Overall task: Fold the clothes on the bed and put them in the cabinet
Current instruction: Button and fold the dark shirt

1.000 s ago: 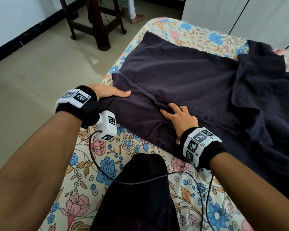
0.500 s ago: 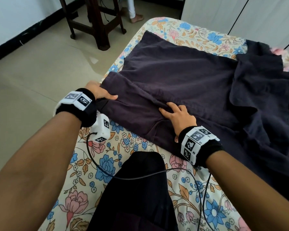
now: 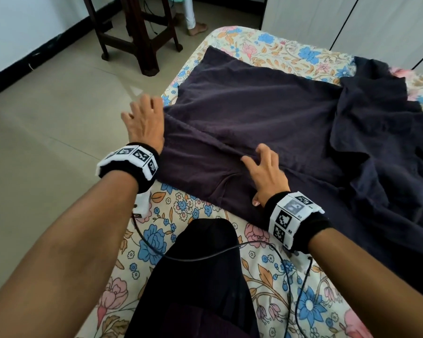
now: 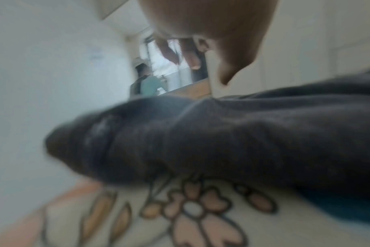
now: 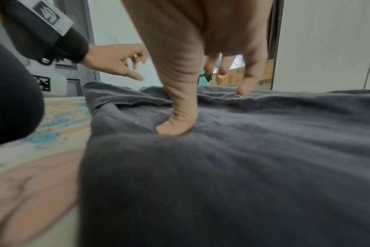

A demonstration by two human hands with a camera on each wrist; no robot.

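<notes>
Head view takes in the bed with its cream floral-print sheet point(image 3: 195, 211), the widest thing in sight, running under both hands. Spread flat over it lies the dark purple cotton garment point(image 3: 254, 118), its near fold under the right hand and its left edge just beside the left hand. Beyond the right hand, toward the far right, a second, darker navy garment point(image 3: 386, 147) sits rumpled and overlaps the purple one's edge. Past the left hand, on the tiled floor point(image 3: 47, 132), stands a dark wooden stool point(image 3: 137, 32). White cabinet doors point(image 3: 352, 20) rise behind the bed, well apart from both hands.

The right hand point(image 3: 266, 172) rests on the purple garment with fingers spread; the right wrist view shows its thumb point(image 5: 177, 117) and fingertips pressing the cloth, nothing pinched. The left hand point(image 3: 144, 120) hovers at the garment's left edge over the side of the bed, fingers loosely spread and holding nothing; its wrist view is blurred.
</notes>
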